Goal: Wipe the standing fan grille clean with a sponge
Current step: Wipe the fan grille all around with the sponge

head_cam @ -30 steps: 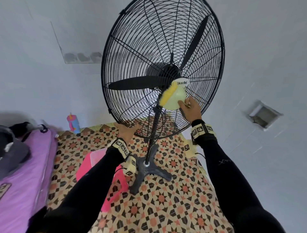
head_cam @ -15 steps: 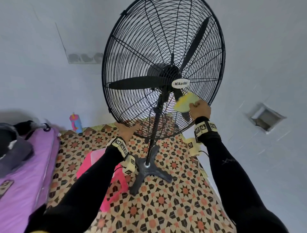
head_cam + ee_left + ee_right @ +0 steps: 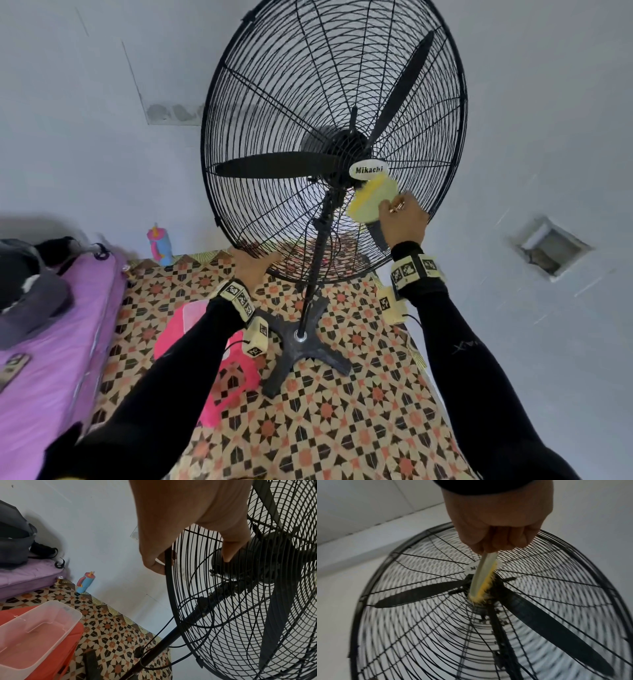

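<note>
At lower left of the head view, a clear tub (image 3: 191, 317) on a pink stool (image 3: 236, 373) sits beside the fan's cross base (image 3: 301, 356). The left hand (image 3: 251, 265) grips the grille (image 3: 274, 102) rim's bottom. The right hand (image 3: 404, 219) pinches one sponge (image 3: 371, 198), long axis slanting up-right, against the wires below the centre badge (image 3: 368, 169). Three blades show.

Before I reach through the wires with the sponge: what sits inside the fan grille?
Inside the fan grille are three black blades on a dark hub and motor. The sponge and right hand cover part of the lower blade.
</note>
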Motion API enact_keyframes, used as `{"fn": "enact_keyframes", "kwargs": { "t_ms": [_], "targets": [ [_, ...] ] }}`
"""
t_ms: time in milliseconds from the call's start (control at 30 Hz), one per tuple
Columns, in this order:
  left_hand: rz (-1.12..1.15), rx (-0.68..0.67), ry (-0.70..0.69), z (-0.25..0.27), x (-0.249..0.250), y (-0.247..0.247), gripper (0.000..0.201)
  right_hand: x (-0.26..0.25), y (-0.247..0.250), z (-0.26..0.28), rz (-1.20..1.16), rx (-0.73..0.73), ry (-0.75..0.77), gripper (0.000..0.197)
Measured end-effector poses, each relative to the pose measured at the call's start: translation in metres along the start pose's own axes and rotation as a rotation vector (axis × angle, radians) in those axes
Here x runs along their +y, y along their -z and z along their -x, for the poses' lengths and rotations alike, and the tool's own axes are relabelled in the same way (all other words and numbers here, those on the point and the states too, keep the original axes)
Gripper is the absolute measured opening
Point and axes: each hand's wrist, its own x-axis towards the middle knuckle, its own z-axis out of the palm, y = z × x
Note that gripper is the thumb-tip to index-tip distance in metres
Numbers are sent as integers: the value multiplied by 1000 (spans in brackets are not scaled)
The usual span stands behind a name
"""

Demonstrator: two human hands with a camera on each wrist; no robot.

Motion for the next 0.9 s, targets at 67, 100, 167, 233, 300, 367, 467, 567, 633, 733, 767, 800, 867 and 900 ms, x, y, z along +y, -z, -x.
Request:
{"fn": "enact_keyframes", "kwargs": {
  "t_ms": [67, 100, 167, 233, 300, 367, 467, 567, 633, 733, 767, 800, 867, 900],
  "targets": [
    [3, 17, 2, 2, 5, 0, 139, -8, 0, 1, -115, 92, 65, 18],
    [25, 23, 14, 2, 7, 1, 136, -12, -2, 1, -139, 135, 86, 22],
    [77, 38, 24, 6, 9, 0, 126, -12, -8, 5, -105, 119, 114, 31],
    [154, 31, 25, 10, 10, -1, 114, -4, -15, 10, -13, -31, 170, 39],
    [75, 52, -12, 17, 9, -2, 119, 3, -13, 11, 78, -224, 207, 52],
    [3, 74, -63, 12, 5, 0, 123, 3, -4, 5, 63, -291, 203, 64],
    [-31, 62, -69, 6, 1, 1, 129, -5, 6, -7, -75, -72, 124, 62],
    [-32, 17, -60, 6, 0, 3, 134, -10, -9, 2, -49, -72, 130, 57],
    [-33, 5, -66, 10, 3, 6, 128, -4, -19, 16, 41, -249, 175, 56],
    [-54, -1, -83, 13, 6, 8, 128, -6, -8, 22, 79, -327, 206, 53],
    [-53, 9, -78, 7, 2, 8, 133, -9, -4, 19, 51, -235, 183, 51],
    [-64, 16, -79, 4, -1, 8, 136, -11, -1, 14, 18, -115, 145, 51],
    [-106, 20, -98, 8, -2, 8, 136, -16, -3, 11, -28, 44, 69, 54],
    [-134, 40, -105, 6, -3, 7, 135, -18, -8, 16, -29, 38, 59, 56]
  ]
}}
